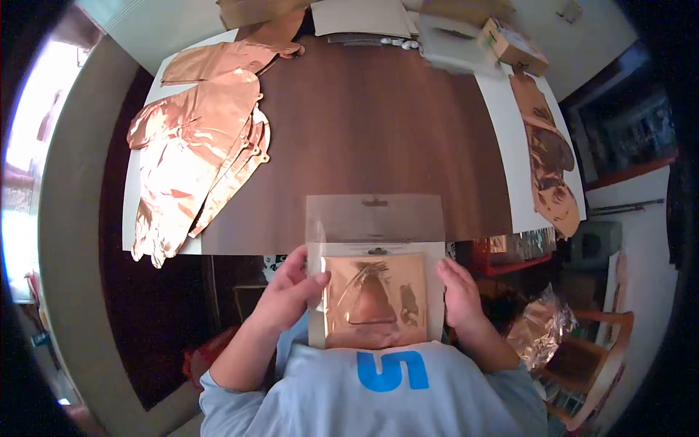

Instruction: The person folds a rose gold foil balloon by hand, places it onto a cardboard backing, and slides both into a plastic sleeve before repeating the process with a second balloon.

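In front of my chest I see a clear plastic packet (375,218) with a hang hole at its top. Inside it sits a pale card with a folded, shiny rose-gold foil balloon (375,298). My left hand (291,288) grips the packet's left edge, thumb on the front. The right edge is held by my right hand (462,291), its fingers closed along that side. The lower end of the packet reaches my shirt.
Flat foil balloons (189,138) lie piled on the left of the brown table (378,124). More foil pieces (546,153) lie along the right edge. A small box (513,47) and a stack of card (360,18) stand at the back. A wooden chair (597,364) is at the right.
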Action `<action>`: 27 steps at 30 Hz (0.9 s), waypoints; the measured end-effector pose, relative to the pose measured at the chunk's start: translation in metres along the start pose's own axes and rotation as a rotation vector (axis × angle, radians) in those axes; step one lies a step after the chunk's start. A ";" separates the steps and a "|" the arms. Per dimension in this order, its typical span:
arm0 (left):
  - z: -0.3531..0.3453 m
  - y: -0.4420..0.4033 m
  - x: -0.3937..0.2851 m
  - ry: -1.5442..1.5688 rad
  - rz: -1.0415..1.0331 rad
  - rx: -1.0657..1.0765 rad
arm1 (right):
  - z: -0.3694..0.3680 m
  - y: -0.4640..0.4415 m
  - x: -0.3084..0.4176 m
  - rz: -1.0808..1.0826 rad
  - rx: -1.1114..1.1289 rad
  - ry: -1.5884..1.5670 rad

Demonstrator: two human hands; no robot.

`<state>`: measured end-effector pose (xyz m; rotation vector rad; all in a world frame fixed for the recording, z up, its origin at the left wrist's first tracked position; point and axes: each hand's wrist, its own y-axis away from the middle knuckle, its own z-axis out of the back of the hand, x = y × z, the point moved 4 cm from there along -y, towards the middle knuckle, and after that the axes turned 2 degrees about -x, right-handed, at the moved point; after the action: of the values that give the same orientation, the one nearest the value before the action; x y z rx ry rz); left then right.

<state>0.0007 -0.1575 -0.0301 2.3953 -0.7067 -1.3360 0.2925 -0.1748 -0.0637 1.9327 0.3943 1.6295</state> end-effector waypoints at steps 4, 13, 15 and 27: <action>-0.020 0.033 0.006 -0.273 -0.015 -0.069 | 0.000 0.023 0.012 -0.022 0.024 0.165; -0.003 0.050 0.024 -0.061 0.040 -0.023 | 0.008 0.027 0.008 0.042 0.211 0.137; -0.008 0.030 0.022 -0.111 -0.068 -0.037 | -0.019 0.022 0.035 0.107 0.284 0.021; -0.011 0.009 0.025 -0.527 -0.216 -0.058 | -0.021 0.019 0.033 0.401 0.323 0.525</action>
<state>0.0187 -0.1787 -0.0378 2.1279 -0.5281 -2.0845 0.2766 -0.1663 -0.0243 1.8659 0.5227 2.4809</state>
